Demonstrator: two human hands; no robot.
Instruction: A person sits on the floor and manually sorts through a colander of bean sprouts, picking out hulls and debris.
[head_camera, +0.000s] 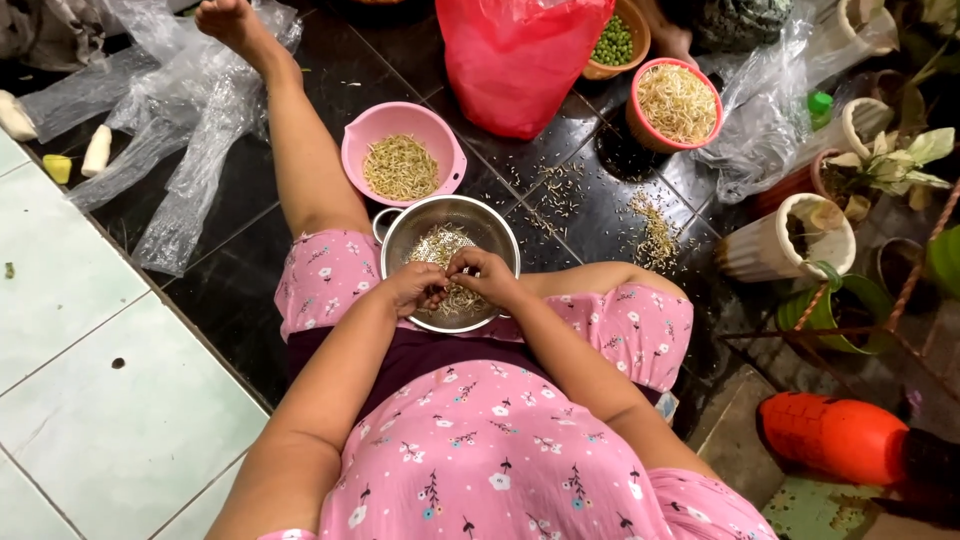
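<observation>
Sprouts: a pale tangle of bean sprouts (440, 248) sits in the steel colander (497, 232), and both hands are right over it, working a pinch of them.
Colander: round, shiny, resting on the person's lap between the thighs, its far rim touching the pink bowl.
Left hand (418, 288): curled over the near left rim of the colander, fingers (436, 296) bent in tight and pinched on a few sprouts.
Right hand (488, 275): knuckles up, just beside the left hand and touching it, fingers (462, 268) closed to a pinch on the same little bunch; how much each hand grips is too small to tell.
Pink bowl (445, 140): on the dark tiled floor (240, 290) just past the colander, holding a heap of thin brownish trimmings.
Pink basket (634, 112): farther out toward the floor's far right, filled with pale sprouts.
Brown bowl (640, 32): at the far edge, green peas inside.
Red bag (510, 60): plastic, standing at the far middle of the floor, between the two pink vessels.
Scraps (655, 235): scattered strands on the dark tiles, right of the colander.
Clear plastic (180, 120): crumpled sheets at the far left, beside the outstretched leg.
Pots (785, 240): ribbed planters along the right edge, some with leaves.
Orange item (830, 435): near right corner, rubbery looking.
</observation>
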